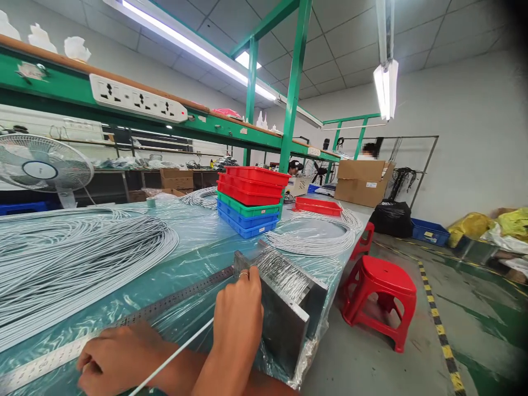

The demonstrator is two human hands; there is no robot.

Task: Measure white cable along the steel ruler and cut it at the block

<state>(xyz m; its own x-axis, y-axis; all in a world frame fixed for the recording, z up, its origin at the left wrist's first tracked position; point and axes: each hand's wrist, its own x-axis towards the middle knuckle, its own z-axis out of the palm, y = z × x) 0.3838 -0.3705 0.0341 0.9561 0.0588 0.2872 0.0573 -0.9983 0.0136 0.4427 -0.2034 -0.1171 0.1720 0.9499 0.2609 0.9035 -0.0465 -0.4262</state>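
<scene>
Both hands work at the near edge of the bench. The right hand (237, 324) reaches forward with its back to the camera, fingers curled against the upright end of a metal block (284, 313) that sits at the table corner; whether those fingers pinch anything cannot be told, since the palm side is hidden. A ring shows on one finger. A single grey cable (177, 352) runs diagonally from the bottom of the picture up toward this hand, passing over the left forearm. The left hand (115, 357) lies lower and to the left, closed into a loose fist, resting on or just beside a long perforated metal ruler (173, 300) that stretches across the plastic-covered table (193, 258) to the block.

To the left lies a large bundle of grey cables (70, 264), and a coiled ring of the same cable (313, 236) lies beyond the block. Stacked trays (249, 201), red over green over blue, stand mid-table, with a single red tray (317, 205) just behind. A red stool (381, 297) stands on the floor beside the table corner, and a fan (41, 168) sits at far left.
</scene>
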